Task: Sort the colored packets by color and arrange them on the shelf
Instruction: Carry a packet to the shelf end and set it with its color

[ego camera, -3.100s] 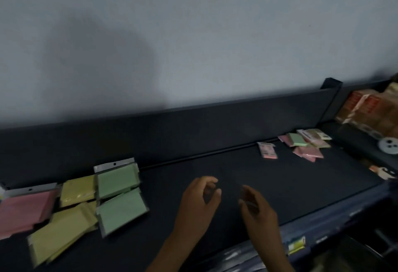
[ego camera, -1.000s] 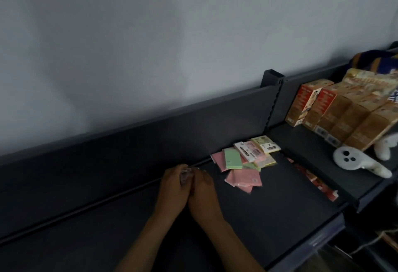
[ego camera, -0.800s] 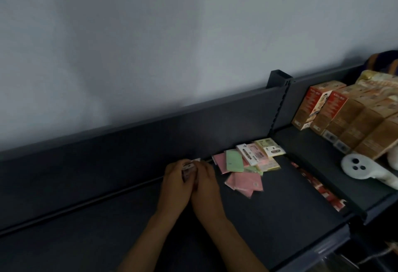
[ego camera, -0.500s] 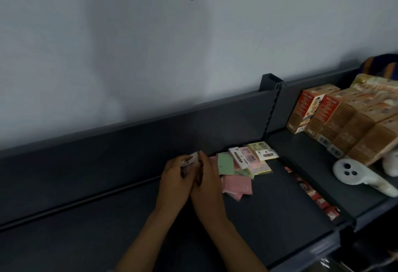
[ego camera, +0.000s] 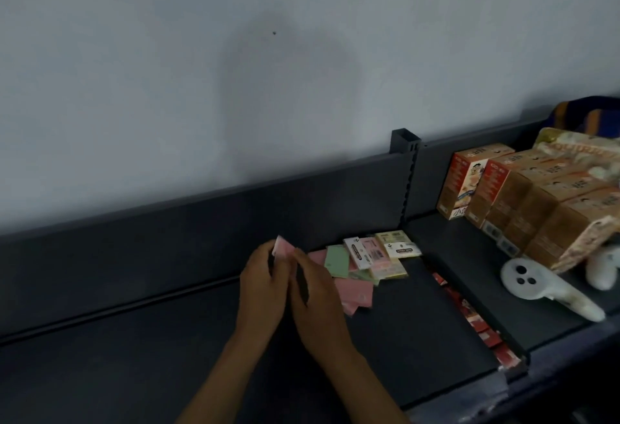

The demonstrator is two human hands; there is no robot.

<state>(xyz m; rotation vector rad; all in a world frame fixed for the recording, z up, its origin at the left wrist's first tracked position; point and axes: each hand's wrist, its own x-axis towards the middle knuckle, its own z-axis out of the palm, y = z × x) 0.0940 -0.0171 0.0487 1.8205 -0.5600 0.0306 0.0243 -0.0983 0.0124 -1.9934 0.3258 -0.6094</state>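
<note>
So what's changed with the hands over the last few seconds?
Both hands, left and right, were empty and apart; they reached the lone pink packet, took hold of it together and tipped it up off the shelf. The mixed pile stayed as it was.

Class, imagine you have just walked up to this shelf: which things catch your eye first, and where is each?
Both hands, left hand and right hand, meet mid-shelf, holding a pink packet. Just right lies a mixed pile of packets, pink, green and yellow. Further right stand orange-brown boxes with a white controller before them.
</note>
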